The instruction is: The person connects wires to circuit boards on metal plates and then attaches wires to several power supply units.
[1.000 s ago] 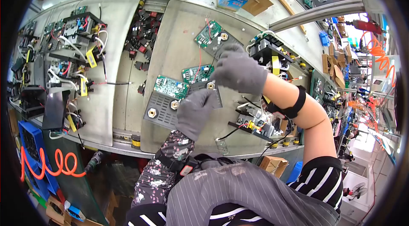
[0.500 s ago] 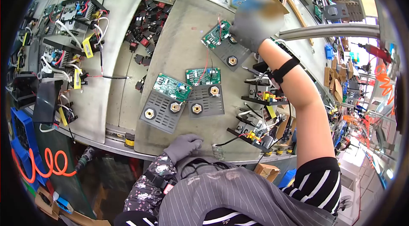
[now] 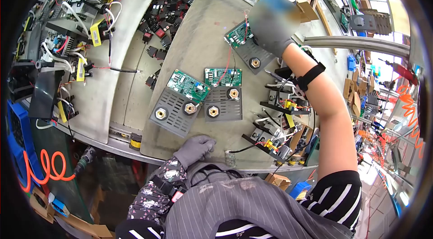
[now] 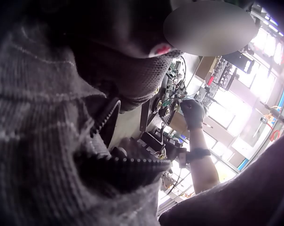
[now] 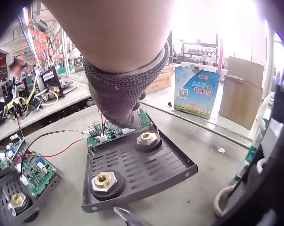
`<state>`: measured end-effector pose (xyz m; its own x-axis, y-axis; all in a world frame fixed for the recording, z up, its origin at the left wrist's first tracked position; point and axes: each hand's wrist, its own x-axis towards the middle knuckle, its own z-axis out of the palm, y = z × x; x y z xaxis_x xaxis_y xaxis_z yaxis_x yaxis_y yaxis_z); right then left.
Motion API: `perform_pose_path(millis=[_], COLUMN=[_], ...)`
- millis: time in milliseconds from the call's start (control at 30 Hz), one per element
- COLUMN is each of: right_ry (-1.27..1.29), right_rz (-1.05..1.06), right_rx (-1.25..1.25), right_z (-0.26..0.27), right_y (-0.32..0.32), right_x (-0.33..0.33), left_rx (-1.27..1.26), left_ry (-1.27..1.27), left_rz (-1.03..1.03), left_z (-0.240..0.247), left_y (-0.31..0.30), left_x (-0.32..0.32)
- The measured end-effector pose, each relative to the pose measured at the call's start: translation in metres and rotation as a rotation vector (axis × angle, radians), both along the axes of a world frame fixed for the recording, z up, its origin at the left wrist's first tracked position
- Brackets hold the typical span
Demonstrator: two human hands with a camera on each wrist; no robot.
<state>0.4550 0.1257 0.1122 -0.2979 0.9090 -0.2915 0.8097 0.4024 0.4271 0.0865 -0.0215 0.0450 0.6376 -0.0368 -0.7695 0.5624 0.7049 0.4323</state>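
Observation:
My gloved right hand (image 3: 274, 27) is over the far panel, a dark slotted metal plate (image 5: 139, 165) carrying two brass-and-steel nuts and a green circuit board (image 5: 116, 134). In the right wrist view its fingertips are down at the board, beside thin red and black wires (image 5: 52, 157). I cannot tell whether they grip it, since the glove hides the contact. My gloved left hand (image 3: 195, 149) rests at the table's front edge, fingers loosely curled, holding nothing visible. Between the hands lie a middle panel (image 3: 223, 103) and a left panel (image 3: 173, 115), each with its own board.
Several heatsink assemblies with cables (image 3: 270, 142) stand on the right. Black and red parts (image 3: 158, 36) fill the channel left of the work plate (image 3: 180, 49). Behind the right hand are a blue tin (image 5: 196, 89) and a cardboard box (image 5: 240, 92).
Both hands were over the middle panel a second ago. The right hand has moved out to the far panel; the left has drawn back to the table's front edge.

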Motion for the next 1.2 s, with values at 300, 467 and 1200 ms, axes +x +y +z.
perform_pose_path(millis=[300, 467, 1200], right_ry=[0.002, 0.100, 0.001], right_rz=[0.056, 0.057, -0.106], right_rx=[-0.100, -0.124, -0.198], right_z=[0.006, 0.006, 0.003], right_y=[0.014, 0.013, 0.024], right_x=[0.002, 0.008, -0.004], left_rx=[-0.009, -0.019, 0.024], left_ry=[0.009, 0.027, -0.003], left_rz=[0.011, 0.018, 0.044], left_z=[-0.002, 0.000, 0.004], left_y=[-0.002, -0.001, -0.002], left_x=[0.000, 0.001, -0.002])
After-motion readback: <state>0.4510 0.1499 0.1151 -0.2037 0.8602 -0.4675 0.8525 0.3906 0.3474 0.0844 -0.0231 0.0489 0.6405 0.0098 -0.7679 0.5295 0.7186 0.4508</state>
